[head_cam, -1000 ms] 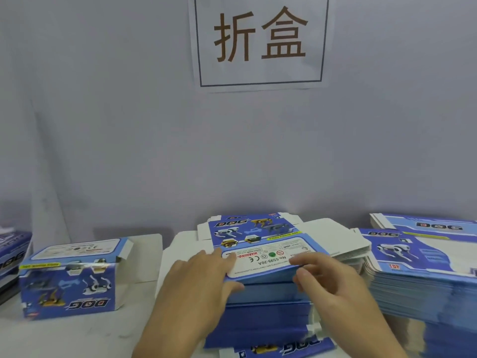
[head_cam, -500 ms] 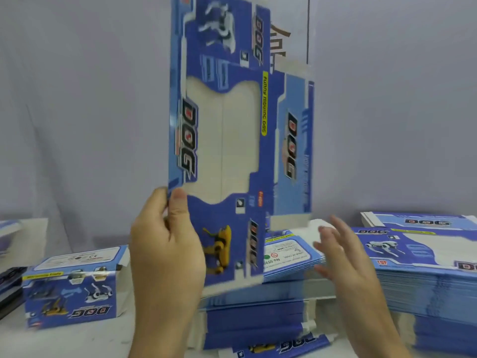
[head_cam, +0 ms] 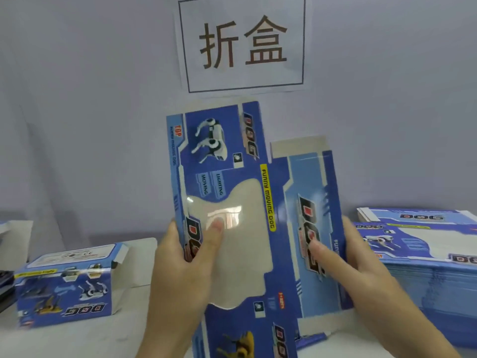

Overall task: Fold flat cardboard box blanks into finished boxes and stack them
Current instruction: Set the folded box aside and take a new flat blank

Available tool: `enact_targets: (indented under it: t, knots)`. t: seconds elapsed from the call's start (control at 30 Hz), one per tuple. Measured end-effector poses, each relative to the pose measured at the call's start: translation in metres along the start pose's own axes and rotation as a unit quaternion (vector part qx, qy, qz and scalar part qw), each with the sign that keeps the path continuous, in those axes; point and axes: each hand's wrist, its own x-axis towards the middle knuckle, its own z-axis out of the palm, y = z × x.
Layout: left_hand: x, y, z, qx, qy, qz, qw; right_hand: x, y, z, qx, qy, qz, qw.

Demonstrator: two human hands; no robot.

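A flat box blank [head_cam: 247,202] is held upright in front of the wall, above the tabletop [head_cam: 90,339], its printed side toward the camera. Its writing runs sideways: "DOG" in black-and-red letters several times, "FUNNY MOVING DOG" on a yellow strip, "TOP" in red near the upper left edge, and "MOVING" and "LIGHTING" on two pale tags under a picture of a white robot dog. A clear window in the middle catches glare. A yellow dog picture at the blank's lower end is cut off by the frame edge.

The left hand [head_cam: 180,275] grips the blank's left edge, thumb pressed on the window and the other fingers hidden behind the card. The right hand [head_cam: 361,270] grips the right edge, thumb on the front over a "DOG" logo, its other fingers also hidden.

On the wall a white paper sign [head_cam: 242,42] reads "折盒". To the left a folded box [head_cam: 64,285] sits on the tabletop, its "DOG" print upside down and its top label too small to read. To the right lies a stack of blanks [head_cam: 426,264], cut off at the frame edge and blurred along its side.
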Motion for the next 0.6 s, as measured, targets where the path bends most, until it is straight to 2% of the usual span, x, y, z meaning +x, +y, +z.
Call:
enact_targets:
  t: [0.07,0.17,0.33,0.6]
  knots:
    - [-0.003,-0.001,0.004,0.003,0.005,0.022,1.000,0.002,-0.006,0.010,-0.025,0.058,-0.048,0.997]
    - [-0.004,0.002,0.003,0.015,-0.009,0.036,0.999,0.001,-0.007,0.016,-0.041,0.083,-0.057,0.994]
    - [-0.004,-0.009,0.004,0.030,-0.032,0.019,0.999,0.002,-0.007,0.027,-0.084,0.043,-0.035,0.995]
    - [-0.002,-0.003,-0.002,-0.060,-0.021,0.000,0.998,0.001,-0.010,0.015,0.010,0.064,-0.007,0.998]
